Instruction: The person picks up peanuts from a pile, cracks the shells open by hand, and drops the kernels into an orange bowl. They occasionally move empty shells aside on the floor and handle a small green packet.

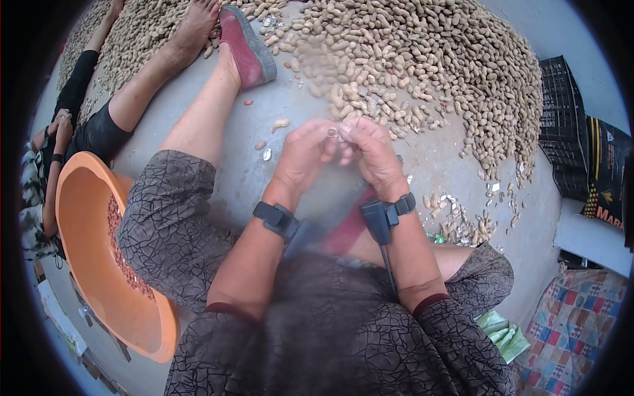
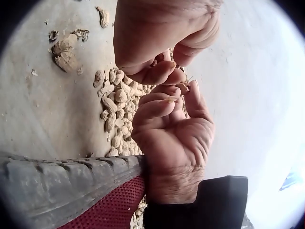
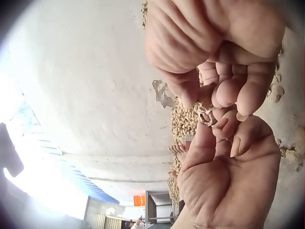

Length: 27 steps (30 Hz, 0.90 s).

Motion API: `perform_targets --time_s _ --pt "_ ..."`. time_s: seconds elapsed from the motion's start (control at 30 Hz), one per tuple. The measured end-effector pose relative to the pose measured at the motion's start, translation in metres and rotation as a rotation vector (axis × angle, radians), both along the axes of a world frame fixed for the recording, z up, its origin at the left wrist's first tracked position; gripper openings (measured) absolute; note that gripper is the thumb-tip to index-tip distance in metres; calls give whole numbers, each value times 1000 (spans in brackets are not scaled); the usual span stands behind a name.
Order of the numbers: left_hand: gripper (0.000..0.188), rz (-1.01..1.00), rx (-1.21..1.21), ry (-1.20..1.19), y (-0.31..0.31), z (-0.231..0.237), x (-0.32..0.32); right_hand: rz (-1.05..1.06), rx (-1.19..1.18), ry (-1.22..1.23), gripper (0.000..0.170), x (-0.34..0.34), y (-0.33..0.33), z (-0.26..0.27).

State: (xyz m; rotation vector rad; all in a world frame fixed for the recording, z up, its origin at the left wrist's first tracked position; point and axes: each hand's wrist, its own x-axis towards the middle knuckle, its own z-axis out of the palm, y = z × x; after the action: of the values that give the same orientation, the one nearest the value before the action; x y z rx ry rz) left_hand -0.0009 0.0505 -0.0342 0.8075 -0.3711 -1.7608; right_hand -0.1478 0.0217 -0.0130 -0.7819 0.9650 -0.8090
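Both hands meet in front of the body, fingertips together over the floor. Between thumb and fingers, my left hand (image 1: 304,153) pinches one side of a cracked peanut shell (image 3: 205,116). The right hand (image 1: 375,153) pinches its other side, with thumb and fingertips at the broken edge. Pale, ragged inner shell shows in the right wrist view. In the left wrist view the fingers cover most of the peanut shell (image 2: 183,88). A large heap of unshelled peanuts (image 1: 422,59) spreads over the floor just beyond the hands.
At left stands an orange tub (image 1: 82,198) with red shelled peanuts (image 1: 119,244) inside. Discarded shells (image 1: 462,224) lie right of the legs. A red shoe (image 1: 244,53) rests by the heap. A black crate (image 1: 561,112) stands at far right. Another person's legs (image 1: 148,79) extend at upper left.
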Motion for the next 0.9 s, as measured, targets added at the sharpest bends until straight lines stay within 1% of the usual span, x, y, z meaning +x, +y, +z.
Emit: perform_targets --time_s 0.07,0.13,0.17,0.23,0.27,0.33,0.37,0.43,0.47,0.53,0.57,0.63,0.67,0.73,0.77,0.83,0.87,0.9 --pt "16 3 -1 -10 0 0 0 5 3 3 10 0 0 0" --pt "14 -13 16 -1 0 -1 1 -7 23 -105 12 -1 1 -3" --pt "14 -13 15 -1 0 -2 1 -8 23 -105 12 -2 0 -5" --pt "14 -14 31 165 1 -5 2 -4 78 -362 16 -7 -2 -11" --pt "14 -14 30 165 1 -6 2 -3 78 -363 16 -9 -3 -13" --pt "12 49 81 145 0 -7 2 -16 160 -556 23 -10 -5 -13" --pt "12 48 78 142 0 -7 2 -16 156 -559 23 -10 -5 -13" --pt "11 70 64 131 0 -8 0 -57 129 -287 21 -7 -2 -4" --pt "11 68 63 130 -1 -9 -1 -58 127 -288 21 -4 -1 -2" --pt "12 68 37 92 0 -7 -3 -7 -11 3 24 4 3 -1" --pt "12 67 37 91 0 -6 -4 -8 -11 3 24 6 4 -1" --pt "10 111 70 -15 0 -5 -6 7 -100 149 18 10 5 -3" --pt "10 110 71 -16 0 -5 -6 7 -100 148 18 11 6 -3" --pt "12 98 63 -199 0 -4 -6 -1 -98 223 18 12 6 -1" --pt "12 97 63 -199 0 -3 -8 -2 -98 223 18 12 7 0" --pt "15 112 23 -324 0 0 -11 -12 -95 232 17 12 8 2" --pt "15 111 23 -323 0 0 -11 -13 -95 232 17 12 7 0" --pt "16 107 -12 -391 0 0 -11 -18 -91 220 17 11 7 -2"
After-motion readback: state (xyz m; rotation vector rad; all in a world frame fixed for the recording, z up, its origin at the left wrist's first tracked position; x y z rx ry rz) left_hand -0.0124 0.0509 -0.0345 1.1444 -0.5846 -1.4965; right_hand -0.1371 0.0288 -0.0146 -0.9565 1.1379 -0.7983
